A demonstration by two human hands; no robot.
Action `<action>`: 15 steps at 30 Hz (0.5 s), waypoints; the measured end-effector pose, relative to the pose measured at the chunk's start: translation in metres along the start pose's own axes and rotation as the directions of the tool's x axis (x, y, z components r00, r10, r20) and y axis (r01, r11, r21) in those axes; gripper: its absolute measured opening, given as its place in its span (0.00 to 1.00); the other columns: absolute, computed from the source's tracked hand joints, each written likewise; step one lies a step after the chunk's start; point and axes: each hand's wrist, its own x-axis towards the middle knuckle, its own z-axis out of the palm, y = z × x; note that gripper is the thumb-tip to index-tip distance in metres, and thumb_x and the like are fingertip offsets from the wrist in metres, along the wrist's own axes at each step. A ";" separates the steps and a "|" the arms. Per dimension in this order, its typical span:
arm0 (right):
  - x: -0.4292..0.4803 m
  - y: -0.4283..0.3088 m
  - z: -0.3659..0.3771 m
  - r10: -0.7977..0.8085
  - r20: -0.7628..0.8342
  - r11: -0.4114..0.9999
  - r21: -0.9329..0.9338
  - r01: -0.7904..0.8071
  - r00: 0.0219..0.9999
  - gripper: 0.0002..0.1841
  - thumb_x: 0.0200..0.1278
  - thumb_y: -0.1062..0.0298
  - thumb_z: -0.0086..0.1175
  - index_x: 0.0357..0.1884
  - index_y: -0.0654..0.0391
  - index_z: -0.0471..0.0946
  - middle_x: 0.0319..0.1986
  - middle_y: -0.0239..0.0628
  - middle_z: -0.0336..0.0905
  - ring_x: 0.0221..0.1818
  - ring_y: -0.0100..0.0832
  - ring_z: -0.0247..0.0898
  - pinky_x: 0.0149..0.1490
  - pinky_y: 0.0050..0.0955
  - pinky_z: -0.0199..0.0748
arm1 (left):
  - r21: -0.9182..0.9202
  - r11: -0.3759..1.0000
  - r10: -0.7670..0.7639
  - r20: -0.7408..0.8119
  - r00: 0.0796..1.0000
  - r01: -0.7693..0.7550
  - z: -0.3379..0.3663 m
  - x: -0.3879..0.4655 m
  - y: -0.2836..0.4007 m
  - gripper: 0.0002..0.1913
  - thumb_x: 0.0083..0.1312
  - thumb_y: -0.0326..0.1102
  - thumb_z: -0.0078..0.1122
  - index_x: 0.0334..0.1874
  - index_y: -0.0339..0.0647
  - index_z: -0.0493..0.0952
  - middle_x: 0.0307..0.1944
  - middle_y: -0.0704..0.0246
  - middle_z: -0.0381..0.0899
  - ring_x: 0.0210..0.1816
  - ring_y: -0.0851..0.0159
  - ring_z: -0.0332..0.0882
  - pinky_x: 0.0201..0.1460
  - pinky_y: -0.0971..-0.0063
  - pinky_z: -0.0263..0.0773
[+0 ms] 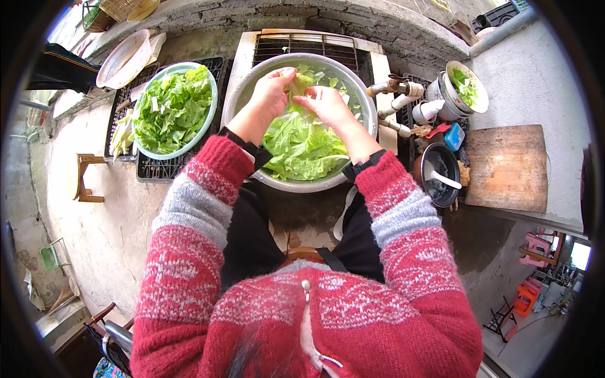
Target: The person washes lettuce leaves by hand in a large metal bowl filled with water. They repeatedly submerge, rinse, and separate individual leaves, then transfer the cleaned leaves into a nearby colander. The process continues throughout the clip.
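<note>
A wide grey basin [238,161] stands before me, holding water and leafy greens [309,149]. Over its far half, my left hand [270,94] and my right hand [326,105] both grip one pale green leaf [298,86], stretched between their fingertips. Smaller leaf scraps float in the water near the basin's right wall. To the left of the basin, a light blue-green bowl [213,113] is heaped with torn greens [172,111].
Black plastic crates [146,171] support the bowl. Pipes with a tap [394,87] rise close to the basin's right rim. Further right are a dark pot [437,196] with a white ladle [444,178], a wooden cutting board [505,167] and stacked bowls [479,97]. A wooden stool [87,177] stands left.
</note>
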 end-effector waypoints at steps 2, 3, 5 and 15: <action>0.003 0.001 0.003 -0.011 -0.055 0.996 -0.092 0.006 0.998 0.13 0.59 0.57 0.64 0.34 0.58 0.81 0.22 0.22 0.74 0.23 0.16 0.64 0.30 0.20 0.62 | -0.075 0.996 0.055 -0.021 0.998 -0.056 0.005 0.000 -0.008 0.04 0.67 0.26 0.58 0.42 0.37 0.78 0.37 0.69 0.81 0.39 0.69 0.78 0.44 0.76 0.72; 0.004 0.002 0.002 -0.001 -0.087 0.990 -0.137 -0.011 0.996 0.13 0.59 0.58 0.64 0.33 0.58 0.81 0.22 0.22 0.74 0.24 0.17 0.65 0.30 0.20 0.63 | -0.081 0.996 0.042 -0.025 0.999 -0.044 0.006 0.000 -0.011 0.04 0.67 0.26 0.58 0.42 0.37 0.78 0.36 0.69 0.81 0.38 0.69 0.77 0.43 0.77 0.72; 0.006 0.001 0.000 -0.023 -0.032 0.983 -0.181 0.017 0.999 0.13 0.57 0.58 0.65 0.32 0.58 0.81 0.22 0.23 0.75 0.25 0.17 0.66 0.33 0.22 0.65 | -0.099 0.995 0.027 -0.013 1.000 -0.029 0.005 0.001 -0.011 0.04 0.67 0.26 0.57 0.42 0.36 0.78 0.35 0.69 0.80 0.35 0.69 0.77 0.40 0.77 0.73; -0.006 -0.008 -0.025 0.017 0.151 0.987 0.154 -0.040 0.988 0.14 0.61 0.55 0.61 0.38 0.56 0.82 0.25 0.22 0.76 0.27 0.14 0.65 0.32 0.17 0.61 | 0.374 0.918 -0.148 0.005 0.989 0.135 -0.006 -0.007 0.044 0.14 0.74 0.37 0.46 0.53 0.37 0.76 0.40 0.63 0.78 0.38 0.68 0.76 0.39 0.76 0.78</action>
